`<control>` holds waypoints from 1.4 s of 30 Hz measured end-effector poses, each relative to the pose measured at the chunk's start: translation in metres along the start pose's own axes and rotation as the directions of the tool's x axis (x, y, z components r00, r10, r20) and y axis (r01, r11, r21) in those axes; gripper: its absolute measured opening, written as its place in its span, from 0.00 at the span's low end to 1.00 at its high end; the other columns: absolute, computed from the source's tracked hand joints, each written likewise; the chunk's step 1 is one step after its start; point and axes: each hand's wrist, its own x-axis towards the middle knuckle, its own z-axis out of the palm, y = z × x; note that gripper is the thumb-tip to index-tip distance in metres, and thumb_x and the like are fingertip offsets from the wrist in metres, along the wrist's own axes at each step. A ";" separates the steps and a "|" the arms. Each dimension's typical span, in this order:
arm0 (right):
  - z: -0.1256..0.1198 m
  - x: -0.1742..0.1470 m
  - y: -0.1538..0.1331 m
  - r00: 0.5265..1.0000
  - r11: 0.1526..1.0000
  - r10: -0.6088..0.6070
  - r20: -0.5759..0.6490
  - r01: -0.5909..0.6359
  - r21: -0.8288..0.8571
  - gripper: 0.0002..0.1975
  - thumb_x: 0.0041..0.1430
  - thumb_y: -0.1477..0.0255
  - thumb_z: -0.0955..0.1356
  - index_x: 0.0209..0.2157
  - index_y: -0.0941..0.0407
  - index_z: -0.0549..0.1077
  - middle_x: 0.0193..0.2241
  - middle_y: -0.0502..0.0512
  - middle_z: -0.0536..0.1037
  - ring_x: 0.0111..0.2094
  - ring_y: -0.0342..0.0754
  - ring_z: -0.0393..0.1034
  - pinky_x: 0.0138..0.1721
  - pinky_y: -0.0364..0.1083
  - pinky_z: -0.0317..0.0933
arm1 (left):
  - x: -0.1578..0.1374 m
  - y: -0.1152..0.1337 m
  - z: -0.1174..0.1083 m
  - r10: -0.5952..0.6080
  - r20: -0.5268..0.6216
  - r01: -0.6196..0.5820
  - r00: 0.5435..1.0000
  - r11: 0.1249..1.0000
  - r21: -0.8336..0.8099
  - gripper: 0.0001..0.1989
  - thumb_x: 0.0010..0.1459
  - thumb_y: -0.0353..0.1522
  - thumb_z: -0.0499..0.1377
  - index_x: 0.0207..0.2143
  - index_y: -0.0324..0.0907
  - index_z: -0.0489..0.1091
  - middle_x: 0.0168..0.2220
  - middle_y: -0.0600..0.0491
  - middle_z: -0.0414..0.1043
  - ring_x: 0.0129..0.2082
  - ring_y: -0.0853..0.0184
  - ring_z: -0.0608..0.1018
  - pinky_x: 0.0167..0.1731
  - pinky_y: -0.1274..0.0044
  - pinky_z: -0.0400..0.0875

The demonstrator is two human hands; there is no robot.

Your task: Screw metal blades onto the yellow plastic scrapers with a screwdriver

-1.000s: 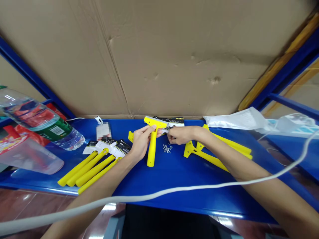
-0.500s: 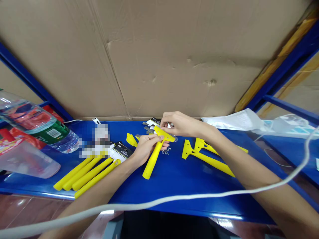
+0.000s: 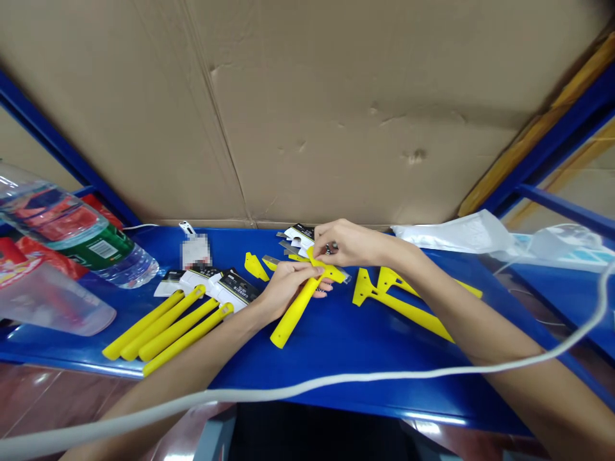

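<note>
My left hand [image 3: 284,286] is closed around the neck of a yellow scraper [image 3: 296,315], thumb on top, with its handle slanting down toward me. A clear edge shows at the right end of its head. My right hand [image 3: 343,242] bends over that head, fingertips pinched together just above it; whatever they hold is hidden. Behind both hands lie metal blades [image 3: 288,247] and a black-and-white card packet [image 3: 300,235]. Left of them are loose yellow head pieces [image 3: 256,266]. More yellow scrapers [image 3: 408,314] lie beneath my right forearm.
Several yellow handles [image 3: 161,326] lie at left beside card packets [image 3: 235,288]. A water bottle [image 3: 91,243] and a plastic cup [image 3: 72,304] lean in further left. A white cable [image 3: 336,383] crosses in front. Cardboard [image 3: 336,115] walls the back; a white bag [image 3: 451,232] lies back right.
The scraper's head has turned slightly, its right end now lower. My right fingertips have come down closer over the head. My left hand keeps its hold on the scraper, and the view has shifted a little.
</note>
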 end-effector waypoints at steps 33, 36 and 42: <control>0.003 -0.008 0.019 0.830 0.937 0.292 0.475 -0.349 0.034 0.07 0.57 0.75 0.73 0.37 0.55 0.85 0.36 0.53 0.87 0.34 0.49 0.77 0.36 0.46 0.63 | 0.003 0.017 -0.010 0.293 -0.221 -0.296 0.930 0.955 0.017 0.10 0.60 0.34 0.72 0.39 0.35 0.82 0.44 0.39 0.86 0.40 0.56 0.89 0.34 0.74 0.85; 0.016 0.000 0.023 0.863 0.953 0.241 0.445 -0.298 0.061 0.07 0.59 0.73 0.74 0.38 0.56 0.87 0.37 0.54 0.87 0.36 0.49 0.78 0.38 0.46 0.64 | 0.004 0.019 -0.012 0.307 -0.268 -0.316 0.913 0.949 0.010 0.09 0.60 0.32 0.71 0.40 0.34 0.82 0.43 0.39 0.86 0.39 0.58 0.89 0.33 0.76 0.84; 0.034 0.008 0.030 0.876 0.964 0.171 0.452 -0.243 0.105 0.09 0.59 0.76 0.76 0.42 0.59 0.86 0.39 0.57 0.87 0.37 0.48 0.78 0.41 0.45 0.66 | 0.006 0.018 -0.013 0.296 -0.238 -0.305 0.925 0.952 0.000 0.10 0.61 0.33 0.71 0.39 0.34 0.82 0.44 0.38 0.86 0.40 0.58 0.89 0.32 0.77 0.85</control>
